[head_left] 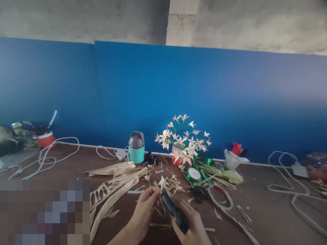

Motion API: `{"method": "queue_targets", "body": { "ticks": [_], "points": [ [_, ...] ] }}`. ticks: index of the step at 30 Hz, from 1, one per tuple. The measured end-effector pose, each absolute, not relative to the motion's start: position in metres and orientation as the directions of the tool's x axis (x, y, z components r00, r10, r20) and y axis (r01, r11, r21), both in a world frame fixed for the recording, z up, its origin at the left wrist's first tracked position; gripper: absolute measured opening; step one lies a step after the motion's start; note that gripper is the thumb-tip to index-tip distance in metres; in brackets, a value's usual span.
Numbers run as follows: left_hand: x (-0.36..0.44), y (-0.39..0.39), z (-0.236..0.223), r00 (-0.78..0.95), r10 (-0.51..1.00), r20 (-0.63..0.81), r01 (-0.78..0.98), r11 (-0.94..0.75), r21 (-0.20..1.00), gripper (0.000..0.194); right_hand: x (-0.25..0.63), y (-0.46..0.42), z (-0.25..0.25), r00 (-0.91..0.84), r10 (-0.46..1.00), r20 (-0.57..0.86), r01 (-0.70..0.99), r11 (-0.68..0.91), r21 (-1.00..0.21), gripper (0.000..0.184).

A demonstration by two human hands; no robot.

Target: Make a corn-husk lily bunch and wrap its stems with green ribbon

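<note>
Blue partition (133, 85) runs across the bg, w/ grey concrete above it and a dark brown surface (273, 217) in front. Clock centred on the hands, 12 toward the partition. R hand (192, 219) is wrapped round a black handheld tool (175, 211), which slants up to the 11 side; its tip is right by the L hand (146, 204). L thumb + fingers are pinched together there; can't tell what's btwn them, too small. Just beyond at 12: a cluster of small pale flowers (170, 185) lying on the surface. Farther out, approx 12:30, a striped cup (178, 148) w/ a spray of cream blooms (196, 132) on green stems. Green ribbon spool (194, 174) at 1, black-handled scissors (196, 189) near it at 2, pale ring-shaped roll (214, 201) btwn 2 and 3. Dry husk strips (122, 183) spread at 10, turquoise canister w/ grey top (136, 153) at 11, close to the partition. White-lined bin (232, 161) at 2, well apart.
</note>
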State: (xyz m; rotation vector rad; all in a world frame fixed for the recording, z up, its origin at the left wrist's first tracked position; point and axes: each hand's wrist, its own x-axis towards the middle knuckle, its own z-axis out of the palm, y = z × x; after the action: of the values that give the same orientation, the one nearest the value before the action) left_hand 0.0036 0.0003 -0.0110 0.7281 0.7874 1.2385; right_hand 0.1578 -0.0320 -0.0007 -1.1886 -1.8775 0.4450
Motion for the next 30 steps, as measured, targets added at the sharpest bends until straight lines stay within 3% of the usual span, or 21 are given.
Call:
{"method": "queue_targets", "body": {
  "ticks": [5,12,18,30],
  "points": [
    [0.005,0.001,-0.010,0.124,0.986,-0.110,-0.500,0.158,0.851,0.024,0.159,-0.032,-0.005,-0.190,0.856,0.480,0.573,0.494,-0.654,0.014],
    [0.004,0.001,-0.008,0.104,0.988,-0.114,-0.482,0.151,0.863,0.025,0.162,-0.030,-0.013,-0.194,0.769,0.609,0.624,0.576,-0.528,0.012],
    [0.004,-0.001,-0.005,0.126,0.986,-0.109,-0.468,0.156,0.870,0.023,0.161,-0.030,-0.006,-0.232,0.788,0.570,0.642,0.565,-0.519,0.013],
    [0.003,0.001,-0.009,0.136,0.984,-0.112,-0.469,0.163,0.868,0.022,0.162,-0.030,-0.010,-0.208,0.712,0.670,0.670,0.603,-0.433,0.019]
  ]
}}
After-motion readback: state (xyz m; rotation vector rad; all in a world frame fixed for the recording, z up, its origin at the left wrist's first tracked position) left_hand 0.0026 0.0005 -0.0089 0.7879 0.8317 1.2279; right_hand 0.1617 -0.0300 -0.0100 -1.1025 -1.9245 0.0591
